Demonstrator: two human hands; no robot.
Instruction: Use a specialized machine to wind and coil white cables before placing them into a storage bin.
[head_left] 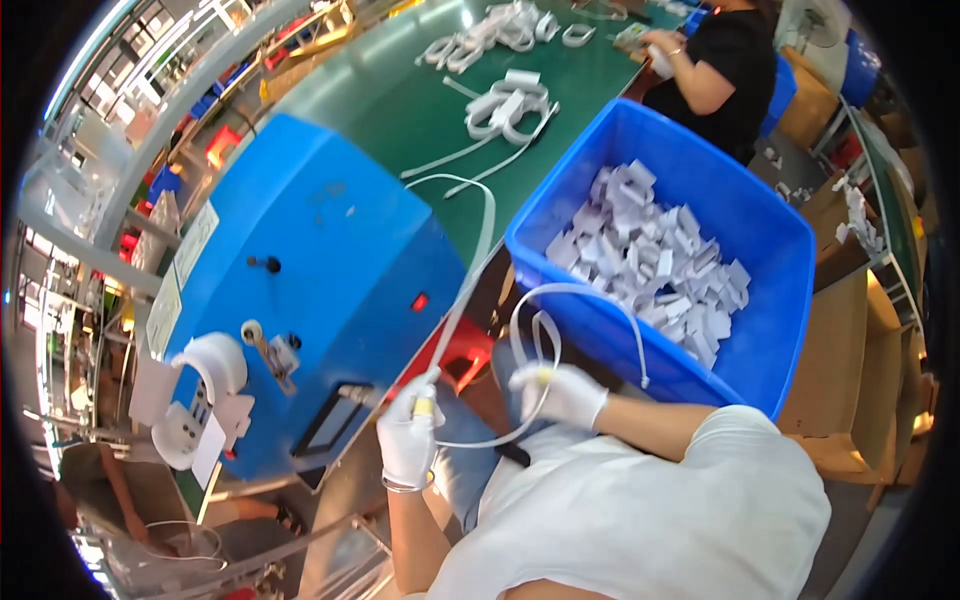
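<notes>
My left hand (408,442), in a white glove with a yellow patch, is closed around a flat white cable (487,225). The cable rises from that fist past the blue machine's corner and bends back over the green table. My right hand (568,397), also gloved, pinches a looped part of the white cable in front of the blue bin. One loop hangs between the two hands, and a thin end with a small tip (644,381) dangles against the bin's wall. Whether both hands hold one single cable I cannot tell.
A blue machine (350,225) with a white curved fixture (213,365) stands left. The blue bin (790,260) holds many white plastic pieces (650,255). Coiled cables (510,105) lie on the green table (370,100). A person in black (735,75) works at the far right. Cardboard boxes (830,380) stand right.
</notes>
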